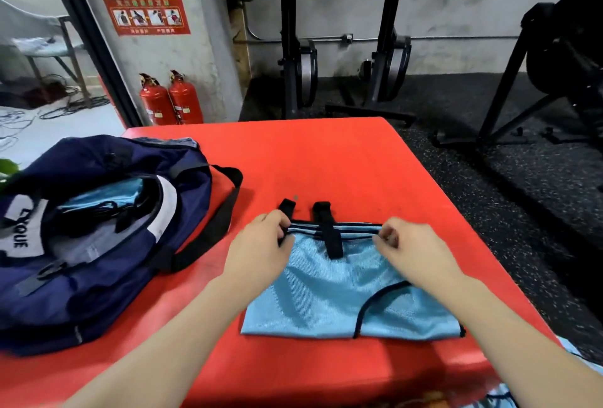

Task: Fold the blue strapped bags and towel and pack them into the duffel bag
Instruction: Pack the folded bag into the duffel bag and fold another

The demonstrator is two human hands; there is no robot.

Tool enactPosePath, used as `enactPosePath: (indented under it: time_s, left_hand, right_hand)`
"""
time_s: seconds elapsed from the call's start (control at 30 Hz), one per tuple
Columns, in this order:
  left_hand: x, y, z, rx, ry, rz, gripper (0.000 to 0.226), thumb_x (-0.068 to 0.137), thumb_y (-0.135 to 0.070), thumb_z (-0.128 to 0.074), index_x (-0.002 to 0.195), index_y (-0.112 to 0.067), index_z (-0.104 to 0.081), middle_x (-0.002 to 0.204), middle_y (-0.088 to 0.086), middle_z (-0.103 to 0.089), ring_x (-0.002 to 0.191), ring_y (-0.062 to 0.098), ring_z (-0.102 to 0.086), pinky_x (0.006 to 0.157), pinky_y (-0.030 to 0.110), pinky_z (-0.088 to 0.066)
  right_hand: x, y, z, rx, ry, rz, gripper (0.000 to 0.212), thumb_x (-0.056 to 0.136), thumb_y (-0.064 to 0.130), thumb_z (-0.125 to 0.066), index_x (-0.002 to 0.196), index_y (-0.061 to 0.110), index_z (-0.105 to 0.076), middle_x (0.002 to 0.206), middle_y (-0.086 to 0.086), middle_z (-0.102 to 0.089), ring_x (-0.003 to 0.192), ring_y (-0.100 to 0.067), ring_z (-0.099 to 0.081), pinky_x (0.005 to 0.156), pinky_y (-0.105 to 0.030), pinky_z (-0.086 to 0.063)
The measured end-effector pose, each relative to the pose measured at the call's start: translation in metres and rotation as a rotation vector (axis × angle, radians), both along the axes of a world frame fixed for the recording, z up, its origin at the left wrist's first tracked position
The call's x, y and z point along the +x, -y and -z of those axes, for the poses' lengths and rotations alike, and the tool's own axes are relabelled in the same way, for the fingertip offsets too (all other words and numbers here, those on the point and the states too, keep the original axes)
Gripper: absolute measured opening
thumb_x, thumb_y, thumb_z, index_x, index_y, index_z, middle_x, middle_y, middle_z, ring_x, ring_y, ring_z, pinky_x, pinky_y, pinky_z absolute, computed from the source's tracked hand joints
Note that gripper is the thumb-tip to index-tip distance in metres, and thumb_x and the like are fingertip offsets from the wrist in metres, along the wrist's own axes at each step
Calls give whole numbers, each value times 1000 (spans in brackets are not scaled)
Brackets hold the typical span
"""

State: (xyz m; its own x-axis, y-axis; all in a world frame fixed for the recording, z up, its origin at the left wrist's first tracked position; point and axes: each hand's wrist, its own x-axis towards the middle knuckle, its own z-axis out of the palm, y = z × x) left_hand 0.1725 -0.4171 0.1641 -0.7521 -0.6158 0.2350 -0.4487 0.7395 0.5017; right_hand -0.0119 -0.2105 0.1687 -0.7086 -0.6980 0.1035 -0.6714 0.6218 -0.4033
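Blue strapped bag (346,296) lying flat on the red table (326,159), long axis running side to side between the two hands. The left hand (261,244) pinches the far left corner of the bag's top edge; the right hand (414,247) pinches the far right corner, fingers curled round the dark-trimmed hem. Both grips sit on the edge farthest from the person, so nearly the whole body of the bag lies on the near side of the grips, towards the person. Two black straps (323,221) project beyond the gripped edge, away from the person, between the hands.

The duffel bag (107,234) stands open well to the left of the left-hand grip, with light blue fabric already showing inside. The left hand is therefore the nearer one for packing. Judged from this layout, the fold would bring the gripped far edge towards the near edge.
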Motion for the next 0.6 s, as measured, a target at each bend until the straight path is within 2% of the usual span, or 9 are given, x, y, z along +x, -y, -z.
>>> enactPosePath:
  time_s: [0.07, 0.13, 0.23, 0.3, 0.37, 0.43, 0.5, 0.57, 0.6]
  left_hand:
    - [5, -8, 1, 7, 148, -21, 11, 88, -36, -64, 91, -29, -56, 90, -7, -60, 88, 21, -61, 75, 38, -52]
    - [10, -11, 4, 21, 256, -33, 15, 87, -40, -62, 82, -27, -56, 89, -7, -61, 87, 21, -62, 74, 35, -51]
    - [15, -14, 6, -20, 287, -3, 19, 88, -43, -60, 79, -26, -59, 91, -8, -55, 91, 18, -57, 85, 35, -46]
    - [15, -16, 6, -41, 253, 8, 18, 89, -42, -60, 81, -26, -61, 96, -11, -55, 95, 14, -53, 90, 35, -39]
    - [15, -16, 6, -11, 183, 35, 13, 89, -36, -61, 79, -28, -59, 98, -14, -55, 87, 9, -53, 93, 35, -39]
    - [13, -17, 5, 25, 103, 76, 11, 88, -28, -62, 77, -28, -57, 99, -17, -53, 74, 6, -54, 92, 37, -44]
    - [12, -17, 5, 41, 79, 91, 2, 87, -25, -63, 86, -24, -62, 114, -17, -50, 87, 11, -61, 96, 37, -44]
    - [10, -15, 9, -27, 115, 80, 15, 88, -27, -64, 103, -26, -61, 133, -10, -45, 111, 16, -57, 101, 34, -37]
    - [10, -13, 11, -86, 142, 75, 24, 89, -28, -64, 112, -28, -57, 138, -9, -41, 119, 17, -51, 101, 34, -35]
  right_hand:
    - [11, 7, 10, 50, 51, -145, 18, 90, 44, -62, 82, 29, -60, 72, 15, -63, 71, -8, -61, 67, -34, -53]
    - [15, 12, 19, 55, 65, -276, 18, 89, 44, -62, 79, 29, -61, 72, 16, -58, 73, -5, -57, 71, -36, -53]
    - [12, 19, 25, 18, 67, -344, 11, 86, 46, -55, 83, 37, -62, 84, 17, -57, 87, -6, -55, 83, -35, -51]
    - [8, 23, 27, 1, 79, -350, 16, 88, 38, -56, 96, 36, -69, 96, 17, -62, 97, -7, -57, 91, -32, -50]
    - [5, 26, 26, -22, 90, -355, 21, 93, 26, -59, 109, 29, -72, 111, 16, -65, 104, -2, -58, 94, -20, -45]
    - [6, 28, 21, -58, 109, -359, 27, 95, 18, -57, 116, 27, -71, 120, 18, -64, 100, 8, -56, 85, -4, -36]
    - [5, 31, 19, -95, 128, -354, 32, 96, 14, -56, 121, 28, -69, 125, 19, -62, 101, 11, -54, 82, -1, -33]
    - [4, 34, 18, -127, 176, -353, 39, 94, 13, -58, 127, 32, -64, 127, 20, -60, 103, 10, -56, 87, -6, -40]
    - [4, 36, 19, -123, 199, -352, 45, 93, 13, -61, 131, 35, -59, 127, 20, -58, 101, 9, -58, 88, -13, -46]
